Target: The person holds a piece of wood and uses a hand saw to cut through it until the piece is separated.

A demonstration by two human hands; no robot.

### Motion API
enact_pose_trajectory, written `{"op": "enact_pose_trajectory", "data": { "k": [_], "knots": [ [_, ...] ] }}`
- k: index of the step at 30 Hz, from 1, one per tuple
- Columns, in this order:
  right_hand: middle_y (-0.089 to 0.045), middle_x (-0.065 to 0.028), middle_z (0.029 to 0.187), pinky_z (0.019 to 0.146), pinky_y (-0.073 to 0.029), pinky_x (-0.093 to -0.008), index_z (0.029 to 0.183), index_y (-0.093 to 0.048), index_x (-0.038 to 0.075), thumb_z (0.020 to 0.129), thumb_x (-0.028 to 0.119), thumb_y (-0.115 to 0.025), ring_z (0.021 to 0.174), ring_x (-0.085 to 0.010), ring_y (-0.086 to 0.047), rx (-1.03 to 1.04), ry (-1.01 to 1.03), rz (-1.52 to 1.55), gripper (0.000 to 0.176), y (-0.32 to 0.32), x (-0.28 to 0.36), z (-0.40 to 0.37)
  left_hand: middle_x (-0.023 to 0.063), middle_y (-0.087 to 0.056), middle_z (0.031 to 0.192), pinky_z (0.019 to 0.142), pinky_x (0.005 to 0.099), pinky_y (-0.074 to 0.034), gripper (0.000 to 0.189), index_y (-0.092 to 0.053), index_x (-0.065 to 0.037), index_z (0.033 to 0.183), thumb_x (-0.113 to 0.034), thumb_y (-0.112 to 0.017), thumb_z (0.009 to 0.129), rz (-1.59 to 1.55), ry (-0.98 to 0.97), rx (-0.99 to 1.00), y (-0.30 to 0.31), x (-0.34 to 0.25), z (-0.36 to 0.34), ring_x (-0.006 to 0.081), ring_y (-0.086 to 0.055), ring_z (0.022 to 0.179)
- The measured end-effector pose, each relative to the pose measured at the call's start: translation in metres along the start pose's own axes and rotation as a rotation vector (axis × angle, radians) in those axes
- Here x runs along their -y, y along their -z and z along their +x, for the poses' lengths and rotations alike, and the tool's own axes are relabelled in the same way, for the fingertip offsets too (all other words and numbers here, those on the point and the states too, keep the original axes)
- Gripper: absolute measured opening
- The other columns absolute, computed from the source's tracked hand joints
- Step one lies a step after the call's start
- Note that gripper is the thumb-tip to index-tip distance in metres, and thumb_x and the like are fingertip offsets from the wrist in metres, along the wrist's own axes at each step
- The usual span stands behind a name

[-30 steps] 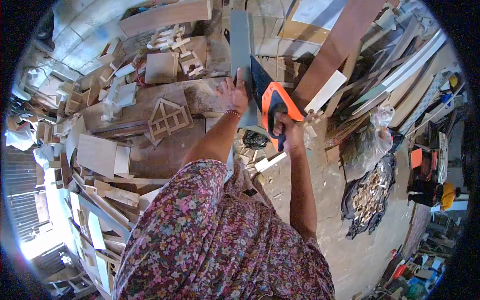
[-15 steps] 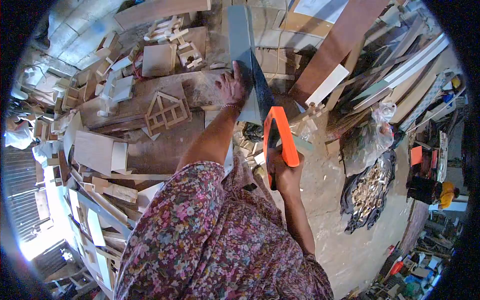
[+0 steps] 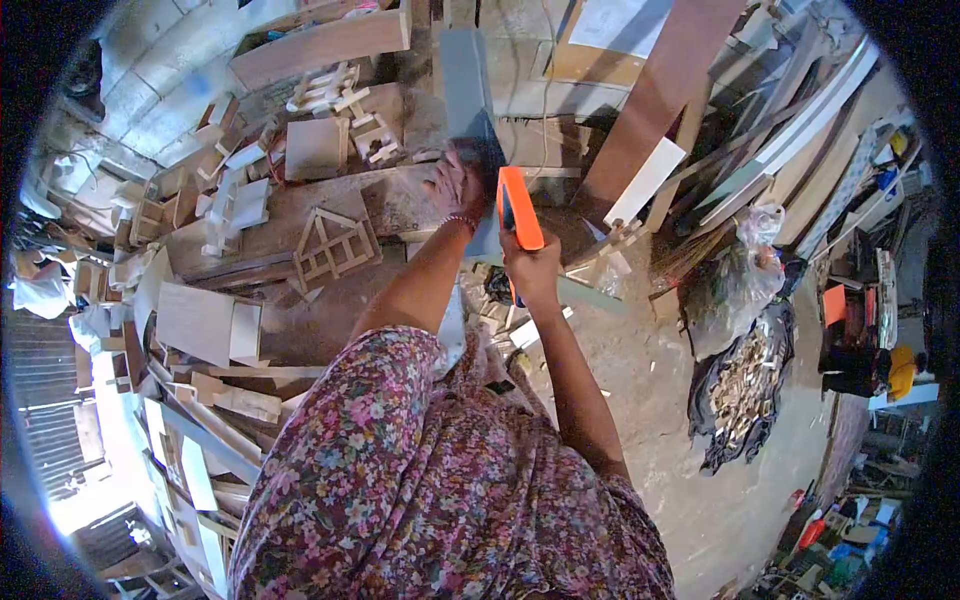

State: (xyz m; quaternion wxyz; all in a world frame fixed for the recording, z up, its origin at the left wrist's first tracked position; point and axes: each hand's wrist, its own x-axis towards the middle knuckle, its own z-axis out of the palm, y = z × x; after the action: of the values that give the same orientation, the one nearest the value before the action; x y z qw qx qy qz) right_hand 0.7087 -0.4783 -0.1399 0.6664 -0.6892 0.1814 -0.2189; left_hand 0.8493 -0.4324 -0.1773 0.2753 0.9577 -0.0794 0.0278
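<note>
A long grey-blue board [image 3: 464, 80] lies lengthwise at the top centre. My left hand [image 3: 458, 186] presses on it, with the fingers on its surface and partly in shadow. My right hand [image 3: 530, 268] is closed round the orange handle of a handsaw [image 3: 523, 215]. The dark saw blade points up and to the left, across the board beside my left hand. How deep the blade sits in the wood cannot be made out.
A small house-shaped wooden frame [image 3: 336, 243] and a square wooden piece [image 3: 316, 148] lie on the bench at left. Planks [image 3: 640, 110] lean at the upper right. A black bag of wood scraps [image 3: 745, 390] rests on the floor at right.
My right hand and the saw have moved up and to the left, so the handle is now near the board's edge. My left hand has shifted slightly, its fingers now more bent.
</note>
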Motion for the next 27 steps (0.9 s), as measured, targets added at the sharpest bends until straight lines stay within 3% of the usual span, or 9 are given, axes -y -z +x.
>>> {"op": "enact_pose_trajectory", "data": {
  "k": [1,7,12,14,16,20,22,23,27],
  "knots": [
    [-0.045,0.0027,0.052,0.038,-0.031,-0.0212,0.063,-0.049,0.005,0.07,0.007,-0.058,0.042,-0.0049,-0.04,-0.018,0.138,-0.096,0.012,-0.003,0.004,0.0,0.0152,-0.05,0.1,0.082,0.0467,-0.027,0.053,-0.03,-0.007,0.122,-0.038,-0.04,0.081,-0.004,0.017,-0.042,-0.005,0.001,0.004,0.0275,-0.045,0.097],
    [-0.044,0.0035,0.052,0.042,-0.032,-0.0212,0.06,-0.047,0.005,0.071,0.008,-0.058,0.046,-0.0046,-0.04,-0.015,-0.071,-0.1,0.015,-0.001,0.014,0.0,0.0142,-0.055,0.096,0.082,0.0461,-0.028,0.048,-0.039,-0.003,0.112,-0.04,-0.036,0.082,-0.018,0.138,-0.053,-0.032,0.014,0.022,0.0279,-0.049,0.093],
    [-0.045,-0.0015,0.051,0.047,-0.035,-0.0288,0.063,-0.049,0.001,0.068,0.007,-0.059,0.049,-0.011,-0.041,-0.027,-0.001,-0.164,0.013,0.024,0.074,-0.043,0.014,-0.056,0.096,0.081,0.044,-0.03,0.041,-0.044,-0.004,0.107,-0.035,-0.035,0.082,0.033,0.137,-0.165,-0.06,0.032,0.029,0.0277,-0.048,0.095],
    [-0.046,0.0006,0.052,0.046,-0.034,-0.0264,0.063,-0.05,0.001,0.069,0.008,-0.06,0.05,-0.0092,-0.041,-0.03,-0.307,-0.018,0.014,0.039,0.083,-0.061,0.0139,-0.056,0.095,0.08,0.0434,-0.03,0.039,-0.045,-0.004,0.107,-0.033,-0.035,0.082,0.006,0.152,-0.195,-0.065,0.033,0.037,0.0275,-0.048,0.095],
    [-0.047,0.0011,0.053,0.046,-0.034,-0.0252,0.064,-0.05,0.0,0.069,0.009,-0.06,0.051,-0.0084,-0.041,-0.039,-0.328,0.02,0.013,0.044,0.076,-0.071,0.0132,-0.057,0.094,0.078,0.0423,-0.031,0.035,-0.046,-0.005,0.104,-0.029,-0.036,0.082,0.063,0.113,-0.278,-0.066,0.034,0.033,0.0265,-0.047,0.096],
    [-0.048,0.0008,0.057,0.047,-0.034,-0.0235,0.067,-0.052,0.0,0.071,0.009,-0.06,0.052,-0.0072,-0.042,-0.022,-0.208,-0.022,0.012,0.04,0.056,-0.076,0.0123,-0.057,0.094,0.077,0.0418,-0.031,0.032,-0.048,-0.005,0.101,-0.028,-0.035,0.083,0.022,0.154,-0.118,-0.053,0.032,0.034,0.0254,-0.046,0.096],
    [-0.048,0.0001,0.058,0.048,-0.034,-0.0236,0.069,-0.052,0.0,0.07,0.009,-0.06,0.053,-0.0073,-0.042,-0.041,-0.259,-0.031,0.012,0.032,0.059,-0.069,0.0116,-0.057,0.094,0.075,0.0415,-0.031,0.03,-0.048,-0.005,0.099,-0.026,-0.034,0.083,0.072,-0.027,-0.295,-0.053,0.033,0.025,0.0251,-0.048,0.093],
    [-0.048,0.0,0.058,0.048,-0.035,-0.0239,0.069,-0.052,0.0,0.07,0.008,-0.06,0.053,-0.0073,-0.042,-0.049,-0.185,-0.085,0.012,0.027,0.048,-0.058,0.0108,-0.057,0.094,0.075,0.0412,-0.031,0.033,-0.045,-0.005,0.105,-0.026,-0.033,0.083,0.034,0.126,-0.056,-0.024,0.015,0.023,0.0247,-0.049,0.091],
    [-0.05,-0.0009,0.06,0.049,-0.036,-0.0251,0.07,-0.053,-0.001,0.07,0.008,-0.06,0.055,-0.0086,-0.045,0.002,-0.213,-0.066,0.011,0.01,0.022,0.007,0.0127,-0.057,0.094,0.077,0.0426,-0.031,0.045,-0.033,-0.004,0.12,-0.029,-0.035,0.083,0.032,0.032,-0.061,-0.017,0.015,0.014,0.0252,-0.05,0.092]
  ]
}}
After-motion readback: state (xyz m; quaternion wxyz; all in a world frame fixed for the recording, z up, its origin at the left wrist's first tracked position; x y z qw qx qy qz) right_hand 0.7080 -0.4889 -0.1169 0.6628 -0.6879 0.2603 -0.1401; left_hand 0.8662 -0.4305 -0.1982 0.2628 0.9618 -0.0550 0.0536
